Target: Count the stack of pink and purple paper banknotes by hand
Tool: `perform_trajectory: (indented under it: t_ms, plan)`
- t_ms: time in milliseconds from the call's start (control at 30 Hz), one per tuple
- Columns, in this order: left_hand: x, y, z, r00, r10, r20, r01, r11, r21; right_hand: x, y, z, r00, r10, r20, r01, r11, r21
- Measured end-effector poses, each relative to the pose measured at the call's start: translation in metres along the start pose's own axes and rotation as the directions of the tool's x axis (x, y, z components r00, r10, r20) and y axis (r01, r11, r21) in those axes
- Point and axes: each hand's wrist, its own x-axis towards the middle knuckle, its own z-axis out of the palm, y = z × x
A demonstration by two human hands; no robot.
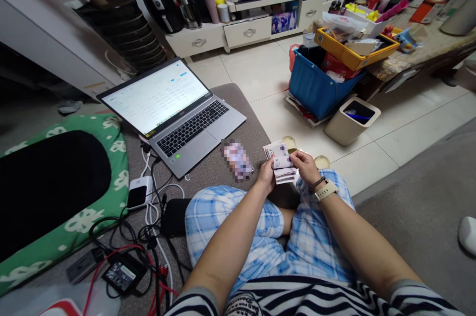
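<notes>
A folded stack of banknotes [285, 175] is between my two hands, above my crossed legs. My left hand [267, 175] is closed on the left side of the stack, its thumb on top. On the right, my right hand [305, 164] pinches the upper right edge of a note; a watch and a bracelet are on that wrist. To the left of the notes, a blurred-out pinkish object [236, 159] lies on the grey cushion. An open laptop [193, 132] with a lit screen stands just beyond it.
Tangled cables [148, 236], a power adapter [122, 274] and a white charger [140, 192] lie to my left beside a green patterned cushion [119, 157]. Ahead on the right are a blue bin [314, 88] and a beige waste bin [344, 125]. Slippers [322, 161] sit on the tiles.
</notes>
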Motion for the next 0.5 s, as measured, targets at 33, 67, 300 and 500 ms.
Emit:
perform_trajectory:
  t_ms: [33,67,300,500]
  plan:
    - [0.0001,0.0000,-0.0001,1.000,0.000,-0.004,0.000,1.000,-0.002,0.0001,-0.0002,0.0000,1.000,0.001,0.001,-0.001,1.000,0.001]
    - [0.0003,-0.0001,-0.0001,1.000,0.000,-0.008,0.000,1.000,-0.005,0.0002,-0.0003,0.0001,1.000,0.003,0.001,-0.003,1.000,0.000]
    - [-0.0005,0.0004,0.0009,1.000,-0.002,-0.011,0.002,1.000,-0.008,0.0006,-0.0005,0.0008,1.000,0.009,0.005,-0.009,1.000,-0.005]
    - [-0.0028,0.0017,0.0011,0.999,-0.022,0.027,0.022,1.000,0.002,-0.0013,-0.0078,0.0024,1.000,0.006,-0.007,-0.006,1.000,-0.005]
